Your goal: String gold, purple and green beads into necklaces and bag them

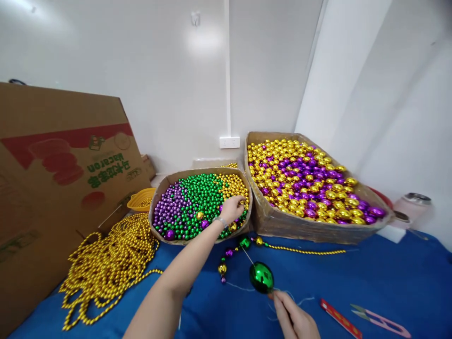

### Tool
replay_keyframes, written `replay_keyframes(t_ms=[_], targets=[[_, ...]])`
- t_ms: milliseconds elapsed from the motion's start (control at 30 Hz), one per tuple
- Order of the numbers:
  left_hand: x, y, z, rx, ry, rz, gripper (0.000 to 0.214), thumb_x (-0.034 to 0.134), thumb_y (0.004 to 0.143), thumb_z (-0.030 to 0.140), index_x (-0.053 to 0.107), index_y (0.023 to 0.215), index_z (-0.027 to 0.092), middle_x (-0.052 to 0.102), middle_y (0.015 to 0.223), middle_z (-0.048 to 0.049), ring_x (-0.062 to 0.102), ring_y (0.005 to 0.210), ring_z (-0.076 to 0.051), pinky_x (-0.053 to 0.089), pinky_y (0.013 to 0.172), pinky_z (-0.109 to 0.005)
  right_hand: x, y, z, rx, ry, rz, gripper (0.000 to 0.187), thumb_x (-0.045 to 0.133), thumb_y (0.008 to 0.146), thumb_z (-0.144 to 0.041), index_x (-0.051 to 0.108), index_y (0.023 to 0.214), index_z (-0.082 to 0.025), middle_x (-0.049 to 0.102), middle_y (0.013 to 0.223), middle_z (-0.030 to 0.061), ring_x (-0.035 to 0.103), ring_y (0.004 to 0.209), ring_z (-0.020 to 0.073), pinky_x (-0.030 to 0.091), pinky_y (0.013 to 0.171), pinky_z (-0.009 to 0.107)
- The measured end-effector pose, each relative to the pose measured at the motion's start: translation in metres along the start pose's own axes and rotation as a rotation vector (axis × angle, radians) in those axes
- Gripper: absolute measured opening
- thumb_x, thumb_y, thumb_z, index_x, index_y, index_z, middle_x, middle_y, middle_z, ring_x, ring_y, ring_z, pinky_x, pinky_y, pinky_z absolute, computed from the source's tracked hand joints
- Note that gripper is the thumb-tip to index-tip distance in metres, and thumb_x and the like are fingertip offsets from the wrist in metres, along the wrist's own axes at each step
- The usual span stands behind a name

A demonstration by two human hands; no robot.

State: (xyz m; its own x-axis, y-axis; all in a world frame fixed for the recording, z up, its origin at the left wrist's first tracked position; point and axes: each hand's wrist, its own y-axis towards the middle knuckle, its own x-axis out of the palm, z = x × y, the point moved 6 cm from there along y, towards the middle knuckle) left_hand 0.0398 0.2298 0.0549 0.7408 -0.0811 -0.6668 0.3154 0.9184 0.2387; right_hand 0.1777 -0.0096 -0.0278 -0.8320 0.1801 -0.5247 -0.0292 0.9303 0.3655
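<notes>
My left hand (233, 209) is over the right part of a box of small beads (201, 197), beside the gold ones. Its fingers are curled closed; whatever is between them is hidden. Low in the view, my right hand (296, 315) pinches the lower end of a thin needle (248, 255). A large shiny green bead (262, 277) sits on that needle just above the fingertips. Behind it on the blue cloth curves a string of purple, gold and green beads (222, 269), ending in a gold bead chain (307, 250). Clear thread (240, 287) trails near the right hand.
A larger box of gold and purple beads (307, 183) stands at right. Gold bead strands (113, 259) are heaped left, near a yellow basket (140, 201) and a tall carton (67, 188). Pink thread snips (381, 321) and a red strip (341, 319) lie front right.
</notes>
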Motion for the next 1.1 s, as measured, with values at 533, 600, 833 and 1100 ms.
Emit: replay_keyframes(t_ms=[533, 600, 833, 1100], targets=[[0.005, -0.145, -0.009, -0.391, -1.324, -0.057, 0.024, 0.069, 0.076, 0.027, 0.061, 0.093, 0.012, 0.069, 0.087, -0.0100, 0.063, 0.070, -0.013, 0.049, 0.065, -0.025, 0.006, 0.000, -0.017, -0.104, -0.111, 0.033, 0.025, 0.037, 0.094, -0.032, 0.059, 0.101, -0.020, 0.071, 0.089, 0.0072, 0.069, 0.075, 0.0155, 0.052, 0.066, 0.017], [0.005, -0.146, -0.008, -0.361, -1.300, -0.059, 0.025, 0.070, 0.075, 0.026, 0.063, 0.094, 0.012, 0.068, 0.087, -0.0101, 0.063, 0.071, -0.013, 0.049, 0.065, -0.024, 0.005, 0.000, -0.016, -0.116, -0.131, 0.029, 0.025, 0.037, 0.094, -0.031, 0.058, 0.103, -0.020, 0.071, 0.091, 0.0076, 0.069, 0.077, 0.0161, 0.053, 0.066, 0.018], [-0.002, -0.149, -0.007, -0.270, -1.087, -0.031, 0.028, 0.072, 0.072, 0.029, 0.068, 0.095, 0.014, 0.067, 0.087, -0.0072, 0.060, 0.074, -0.014, 0.048, 0.064, -0.024, 0.003, -0.003, -0.013, -0.158, -0.195, 0.037, 0.025, 0.039, 0.094, -0.029, 0.059, 0.104, -0.019, 0.072, 0.093, 0.0086, 0.070, 0.081, 0.0177, 0.054, 0.068, 0.020], [-0.010, -0.154, -0.010, -0.102, -0.599, -0.004, 0.021, 0.067, 0.075, 0.032, 0.070, 0.085, 0.014, 0.060, 0.069, -0.0014, 0.050, 0.059, -0.009, 0.039, 0.054, -0.019, 0.005, -0.010, -0.008, -0.264, -0.306, 0.093, 0.026, 0.039, 0.092, -0.027, 0.061, 0.101, -0.019, 0.072, 0.091, 0.0083, 0.070, 0.079, 0.0194, 0.056, 0.067, 0.024]])
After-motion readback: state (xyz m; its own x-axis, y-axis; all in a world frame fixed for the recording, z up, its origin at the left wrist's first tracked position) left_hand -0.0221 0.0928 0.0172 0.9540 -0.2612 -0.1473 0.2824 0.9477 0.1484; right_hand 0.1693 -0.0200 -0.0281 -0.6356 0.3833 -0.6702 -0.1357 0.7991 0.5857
